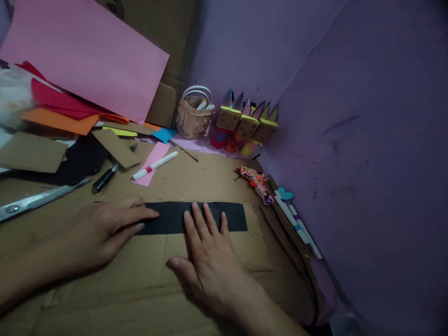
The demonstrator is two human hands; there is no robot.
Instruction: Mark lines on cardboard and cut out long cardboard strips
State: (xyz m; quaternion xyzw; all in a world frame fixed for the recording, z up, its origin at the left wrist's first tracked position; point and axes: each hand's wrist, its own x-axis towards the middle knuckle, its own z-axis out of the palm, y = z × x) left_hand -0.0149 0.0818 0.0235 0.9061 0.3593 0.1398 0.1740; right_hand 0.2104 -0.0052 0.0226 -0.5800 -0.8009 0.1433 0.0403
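A black paper strip (171, 220) lies flat across the cardboard work surface (148, 288). Its left end is between the thumb and forefinger of my left hand (112, 227), whose other fingers are curled in. Over the middle and right of the strip, my right hand (212, 266) rests flat, fingers spread and thumb out to the side on the cardboard. The left tip of the strip is hidden by my left hand. Beyond it lie a white marker (155, 166) on a pink paper strip (149, 177) and a black-handled cutter (105, 178).
Metal scissors (37, 202) lie at left near cardboard pieces (27, 152) and a large pink sheet (88, 48). Behind stand a small basket (194, 119) and several eared paper figures (248, 124). A patterned glue gun (256, 182) with a dark cord and several white markers (294, 218) lie along the wall.
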